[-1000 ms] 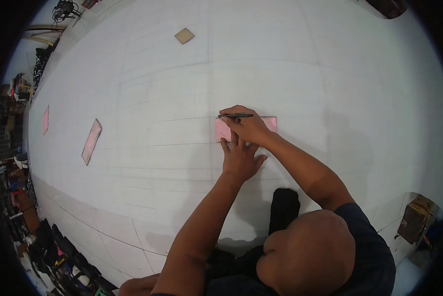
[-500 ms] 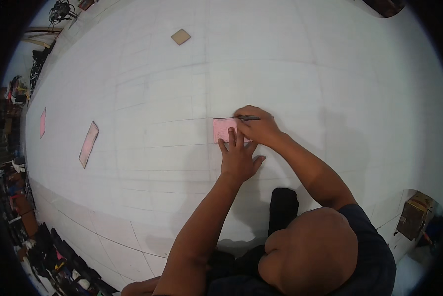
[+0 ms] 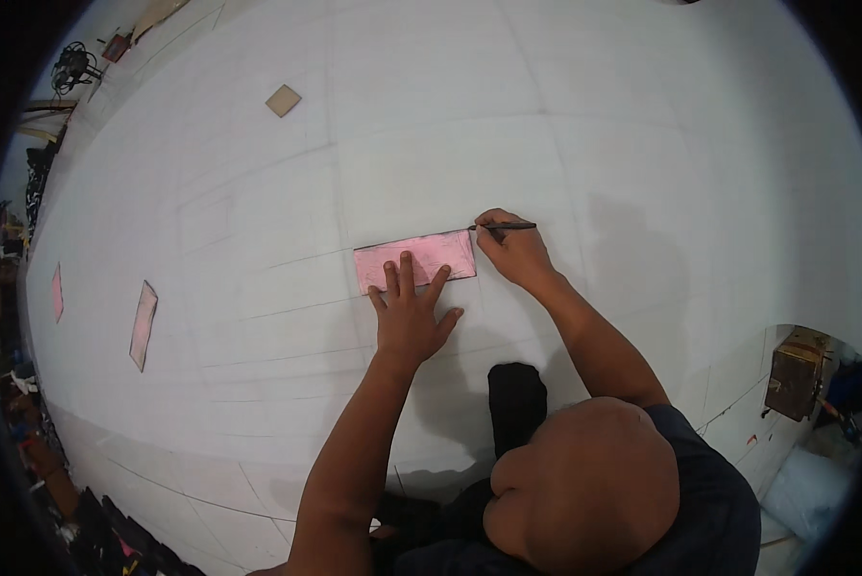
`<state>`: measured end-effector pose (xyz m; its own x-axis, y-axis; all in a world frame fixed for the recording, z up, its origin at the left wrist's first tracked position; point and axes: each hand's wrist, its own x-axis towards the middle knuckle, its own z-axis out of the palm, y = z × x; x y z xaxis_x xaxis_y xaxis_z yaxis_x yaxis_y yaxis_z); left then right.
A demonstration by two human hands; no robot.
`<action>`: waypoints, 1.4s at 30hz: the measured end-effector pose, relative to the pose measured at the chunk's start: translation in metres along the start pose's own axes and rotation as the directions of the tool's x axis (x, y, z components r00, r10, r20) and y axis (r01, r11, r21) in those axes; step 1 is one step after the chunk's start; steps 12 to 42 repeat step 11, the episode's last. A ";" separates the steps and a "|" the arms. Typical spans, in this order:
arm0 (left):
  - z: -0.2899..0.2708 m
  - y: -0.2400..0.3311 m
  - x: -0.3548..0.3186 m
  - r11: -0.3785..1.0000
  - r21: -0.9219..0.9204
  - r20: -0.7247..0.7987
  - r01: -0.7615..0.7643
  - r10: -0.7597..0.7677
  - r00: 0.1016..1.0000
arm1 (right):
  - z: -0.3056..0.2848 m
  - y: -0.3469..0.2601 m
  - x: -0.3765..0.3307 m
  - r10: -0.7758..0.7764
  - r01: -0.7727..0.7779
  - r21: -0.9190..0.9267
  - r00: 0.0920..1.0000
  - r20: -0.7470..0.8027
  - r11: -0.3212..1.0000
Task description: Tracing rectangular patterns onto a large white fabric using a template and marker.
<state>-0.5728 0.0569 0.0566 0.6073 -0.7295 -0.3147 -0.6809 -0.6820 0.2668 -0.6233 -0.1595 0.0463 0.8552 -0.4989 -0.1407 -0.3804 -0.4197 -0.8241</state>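
We press the pink template flat with our spread left hand (fingers wide) while our right hand, pinching the pen, traces its three-o'clock edge closely.

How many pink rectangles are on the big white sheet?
3. One pink piece lies under the left hand, beside the right hand with the pen. Two more, and, lie far left. Others may be hidden.
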 end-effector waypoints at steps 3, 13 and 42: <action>0.000 0.000 0.000 1.000 0.008 -0.006 -0.004 0.004 1.000 | 0.000 0.000 -0.001 -0.008 0.008 0.004 1.000 -0.020 1.000; 0.001 -0.002 -0.001 1.000 0.009 -0.005 -0.006 0.006 1.000 | 0.001 -0.005 -0.012 -0.358 0.363 -0.267 0.931 0.067 0.893; 0.001 -0.002 -0.001 1.000 0.009 -0.005 -0.006 0.006 1.000 | 0.001 -0.005 -0.012 -0.358 0.363 -0.267 0.931 0.067 0.893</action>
